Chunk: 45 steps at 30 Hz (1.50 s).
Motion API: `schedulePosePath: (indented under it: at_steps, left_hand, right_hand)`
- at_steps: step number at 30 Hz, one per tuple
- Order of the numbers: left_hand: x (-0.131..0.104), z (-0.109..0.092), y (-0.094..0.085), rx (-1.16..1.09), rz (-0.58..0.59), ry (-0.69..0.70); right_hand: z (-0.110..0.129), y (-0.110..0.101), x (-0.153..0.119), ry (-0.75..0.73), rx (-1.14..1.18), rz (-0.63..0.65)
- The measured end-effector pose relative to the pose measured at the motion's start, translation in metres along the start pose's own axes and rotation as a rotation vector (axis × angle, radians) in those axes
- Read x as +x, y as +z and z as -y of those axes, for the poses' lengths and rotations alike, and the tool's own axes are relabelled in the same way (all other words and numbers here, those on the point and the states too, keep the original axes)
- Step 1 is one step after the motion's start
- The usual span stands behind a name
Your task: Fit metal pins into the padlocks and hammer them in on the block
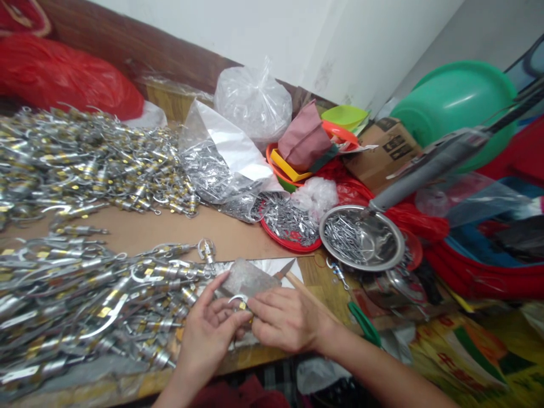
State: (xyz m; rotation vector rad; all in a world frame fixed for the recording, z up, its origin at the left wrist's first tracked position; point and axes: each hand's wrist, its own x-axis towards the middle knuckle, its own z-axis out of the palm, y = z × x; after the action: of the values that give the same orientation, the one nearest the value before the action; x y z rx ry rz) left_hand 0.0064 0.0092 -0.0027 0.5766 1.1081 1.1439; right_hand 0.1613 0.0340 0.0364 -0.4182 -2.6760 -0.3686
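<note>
Close to the table's front edge, my left hand (pixel 216 326) is closed around a small metal fitting (pixel 242 304) with a curved silver hook and a yellow piece. My right hand (pixel 287 318) pinches the same fitting from the right, its fingers curled; they hide much of the part. Just behind both hands lies a grey metal block (pixel 250 276) on white paper. A pointed blade (pixel 285 268) and a wooden stick (pixel 308 292) lie beyond my right hand. Many similar hooked fittings (pixel 102 306) are heaped left of my left hand.
A larger heap of fittings (pixel 97 161) lies at the back left. A bag of flat metal pieces (pixel 208 167), a red tray of small parts (pixel 293 224) and a steel bowl of pins (pixel 361 238) stand behind. Green-handled tool (pixel 364 324) lies at right; a grey rod-like tool (pixel 429 164) slants above the bowl.
</note>
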Motion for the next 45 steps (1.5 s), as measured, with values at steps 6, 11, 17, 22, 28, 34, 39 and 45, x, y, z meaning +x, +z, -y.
schedulePosePath:
  at_steps: [6, 11, 17, 22, 28, 34, 39, 45]
  left_hand:
    - [0.000, 0.000, 0.000, 0.005, -0.004, -0.001]
    - [0.001, 0.002, -0.001, 0.039, -0.025, 0.033]
    - [-0.001, 0.001, -0.002, 0.044, -0.033, 0.029]
    - [-0.002, 0.000, 0.001, 0.047, -0.047, 0.023]
    - [-0.002, 0.000, 0.002, 0.010, -0.024, 0.011]
    - [0.000, 0.000, 0.001, -0.020, -0.011, -0.009]
    - [0.002, 0.003, -0.001, 0.006, -0.026, 0.003]
    - [0.001, 0.005, -0.003, 0.011, -0.012, 0.000]
  right_hand:
    - [0.004, -0.004, 0.000, 0.019, -0.040, 0.069]
    - [0.026, 0.001, -0.005, 0.146, -0.120, 0.060]
    - [0.042, 0.001, -0.003, 0.441, 0.078, 0.070]
    - [0.024, 0.000, 0.008, 0.688, 0.311, 0.192]
    - [0.011, -0.006, 0.018, 0.564, 0.306, 0.359]
    - [0.022, -0.004, 0.019, 0.563, 0.211, 0.357]
    - [0.022, -0.002, 0.022, 0.657, 0.194, 0.391]
    - [0.003, 0.002, 0.012, 0.888, 0.546, 0.190]
